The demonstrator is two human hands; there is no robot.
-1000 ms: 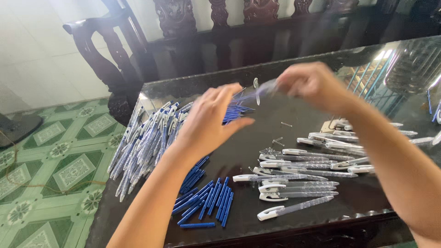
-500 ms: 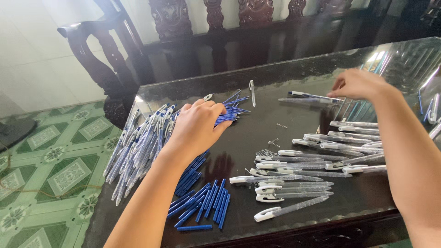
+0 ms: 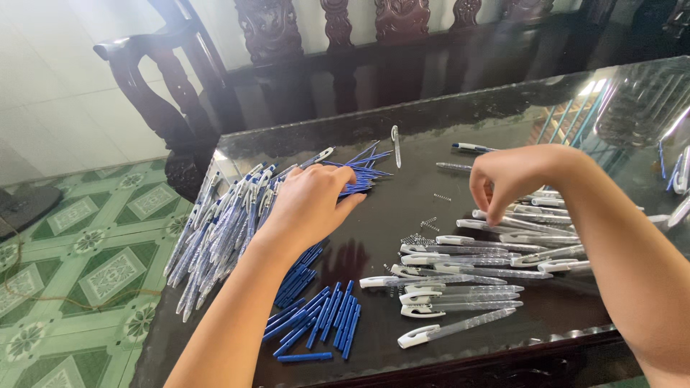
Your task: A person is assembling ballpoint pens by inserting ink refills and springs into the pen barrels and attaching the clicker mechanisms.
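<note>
My left hand lies palm down on the dark glass table, over a heap of thin blue pen refills, its fingers curled onto them. My right hand hovers with fingers pointing down over a row of clear pen barrels with white clips, fingertips close to one barrel; whether it grips anything is hidden. Small metal springs lie between the two hands. A pile of assembled clear and blue pens sits left of my left hand.
Short blue pen parts lie near the front edge. A single pen and a blue-tipped pen lie farther back. A dark carved wooden bench stands behind the table. Green patterned floor tiles show at left.
My right hand has come down from the far side of the table to the row of barrels. My left hand has lowered onto the blue refills.
</note>
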